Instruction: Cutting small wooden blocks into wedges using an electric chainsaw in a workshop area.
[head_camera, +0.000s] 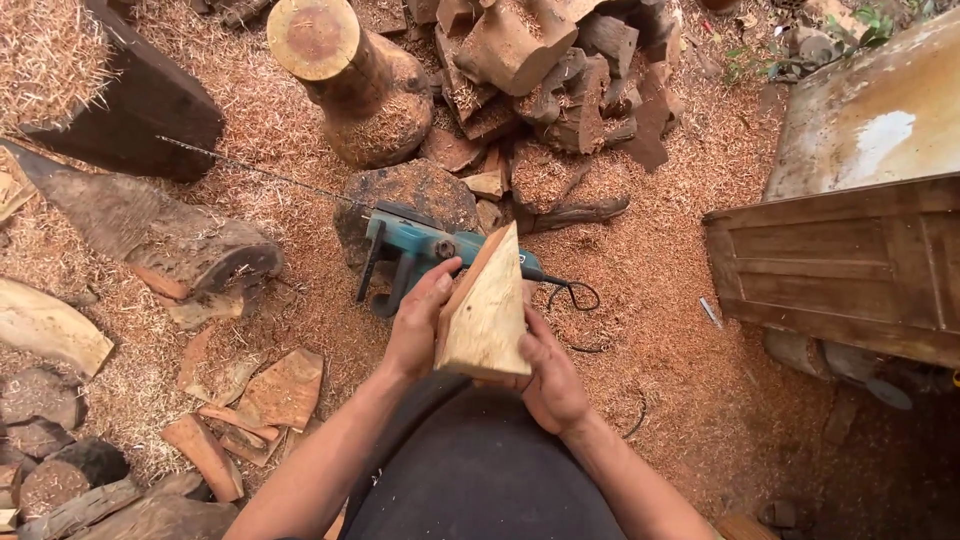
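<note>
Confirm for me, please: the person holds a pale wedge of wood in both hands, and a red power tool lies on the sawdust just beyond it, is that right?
Not quite: the power tool is teal with black parts, not red. The head view shows it. The rest holds: the left hand and right hand both hold the pale wedge of wood, and the tool lies on the sawdust just beyond it.

Pale triangular wood block (487, 312), upright

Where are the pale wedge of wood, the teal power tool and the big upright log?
wedge of wood (487, 315), head view, on its pale flat face.
teal power tool (408, 244), head view, on its teal body.
upright log (318, 38), head view, on its round cut top.
</note>
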